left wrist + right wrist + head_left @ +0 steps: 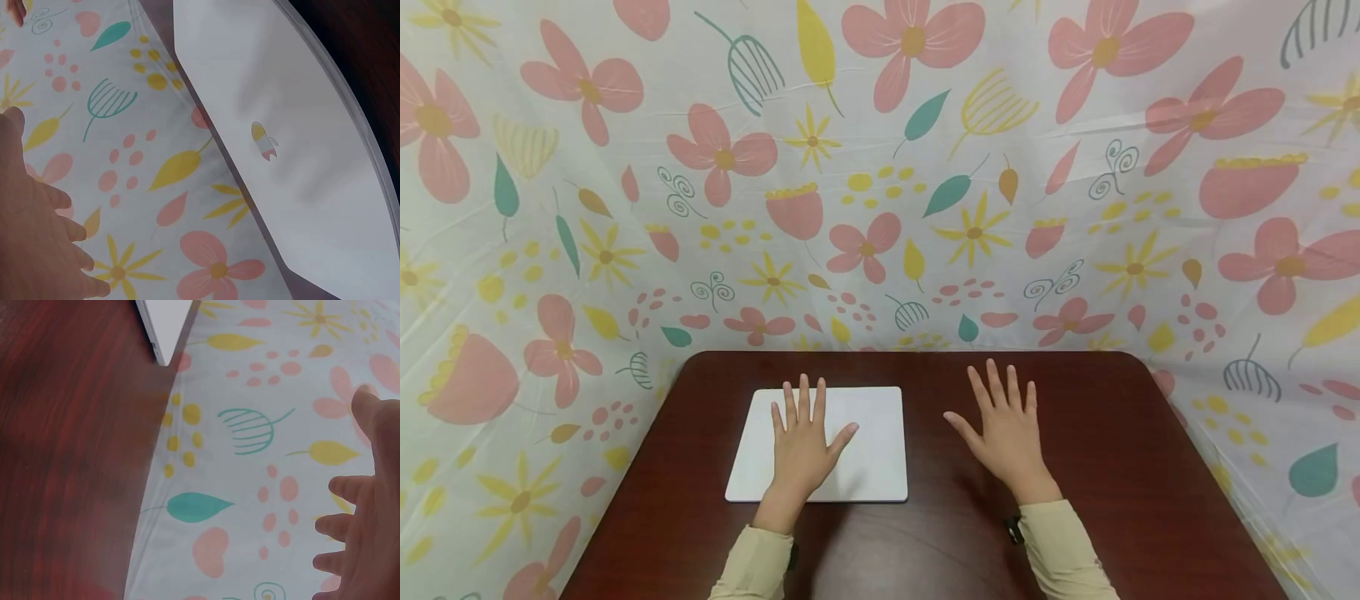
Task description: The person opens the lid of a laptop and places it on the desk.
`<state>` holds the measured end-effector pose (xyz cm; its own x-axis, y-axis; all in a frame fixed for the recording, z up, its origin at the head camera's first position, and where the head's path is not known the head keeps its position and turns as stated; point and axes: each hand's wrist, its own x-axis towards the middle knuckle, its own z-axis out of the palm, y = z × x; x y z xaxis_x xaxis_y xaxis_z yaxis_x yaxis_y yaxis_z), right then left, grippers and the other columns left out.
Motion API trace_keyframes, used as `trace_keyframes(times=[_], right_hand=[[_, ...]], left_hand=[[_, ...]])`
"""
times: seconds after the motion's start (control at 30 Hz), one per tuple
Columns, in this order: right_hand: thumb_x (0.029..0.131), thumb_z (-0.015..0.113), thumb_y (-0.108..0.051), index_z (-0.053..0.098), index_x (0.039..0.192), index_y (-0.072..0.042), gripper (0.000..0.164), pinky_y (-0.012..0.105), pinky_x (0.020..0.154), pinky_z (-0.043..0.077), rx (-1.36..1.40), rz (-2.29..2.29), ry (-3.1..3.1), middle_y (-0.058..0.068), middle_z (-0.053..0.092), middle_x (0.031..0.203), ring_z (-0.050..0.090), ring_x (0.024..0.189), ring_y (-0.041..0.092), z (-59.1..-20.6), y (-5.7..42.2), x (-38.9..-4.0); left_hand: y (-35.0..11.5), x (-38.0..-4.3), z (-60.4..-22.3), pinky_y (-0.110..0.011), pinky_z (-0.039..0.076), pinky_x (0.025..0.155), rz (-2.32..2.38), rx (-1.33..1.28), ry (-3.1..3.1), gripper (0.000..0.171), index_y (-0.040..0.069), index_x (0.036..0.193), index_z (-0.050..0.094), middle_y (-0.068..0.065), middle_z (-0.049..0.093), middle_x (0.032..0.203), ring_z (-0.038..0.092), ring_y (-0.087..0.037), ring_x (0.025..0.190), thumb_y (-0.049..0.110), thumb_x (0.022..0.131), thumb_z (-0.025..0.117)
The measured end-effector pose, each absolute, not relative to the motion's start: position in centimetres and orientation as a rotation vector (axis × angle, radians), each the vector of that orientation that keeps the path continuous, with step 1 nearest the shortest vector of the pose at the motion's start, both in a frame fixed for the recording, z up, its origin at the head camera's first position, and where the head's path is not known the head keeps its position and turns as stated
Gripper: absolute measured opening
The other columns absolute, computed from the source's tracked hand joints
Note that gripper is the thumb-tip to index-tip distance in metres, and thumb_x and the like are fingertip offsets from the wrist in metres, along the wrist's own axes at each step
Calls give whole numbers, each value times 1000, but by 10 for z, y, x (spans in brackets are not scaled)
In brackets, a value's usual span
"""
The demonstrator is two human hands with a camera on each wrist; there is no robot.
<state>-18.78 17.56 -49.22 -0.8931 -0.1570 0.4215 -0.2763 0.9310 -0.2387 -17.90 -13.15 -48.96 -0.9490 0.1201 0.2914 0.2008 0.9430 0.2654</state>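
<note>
A closed laptop point(876, 446) with a pale lid lies on the left half of the table. Its mirrored apple-shaped logo point(264, 141) shows in the left wrist view. My left hand point(805, 450) hovers over the lid, fingers spread and straight, holding nothing. To the right of the laptop, my right hand point(1009, 442) is held above the bare tabletop, palm down with the fingers fanned out and nothing in them. One corner of the laptop point(164, 337) enters the top of the right wrist view, away from that hand.
The dark reddish-brown table point(1112, 433) has rounded far corners. A white floral-printed sheet point(865, 208) hangs behind it and along both sides. Small black devices sit at the wrists by the beige sleeves point(1063, 542).
</note>
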Motion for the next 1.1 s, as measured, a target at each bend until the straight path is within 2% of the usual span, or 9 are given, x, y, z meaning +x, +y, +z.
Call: trace_keyframes(times=[0.2,0.53,0.83,1.1], right_hand=[[88,56,-60,30,152,-14,83,61,113,2,337,418,-2694,18,23,157,7,146,39,-489,171,-190],[90,53,-61,29,153,-16,81,61,113,5,380,434,-2695,16,23,157,10,145,40,-480,161,-191],[90,53,-60,29,153,-16,80,59,114,4,404,453,-2679,16,26,156,12,145,39,-479,152,-193],[91,52,-59,32,151,-14,78,60,113,9,416,487,-2680,16,28,155,18,144,39,-486,149,-197]], left_hand=[[-132,-181,-487,-61,2,113,-399,-205,-2869,88,10,155,14,-16,1,160,-11,-37,145,63,93,45],[-137,-183,-489,-62,7,112,-383,-189,-2839,86,8,155,16,-17,7,159,-6,-39,145,61,93,45],[-142,-181,-488,-62,6,113,-409,-177,-2807,85,7,154,18,-19,8,159,-4,-40,145,59,94,47],[-147,-181,-490,-61,6,113,-412,-157,-2821,84,7,154,17,-18,8,159,-4,-40,145,59,94,46]])
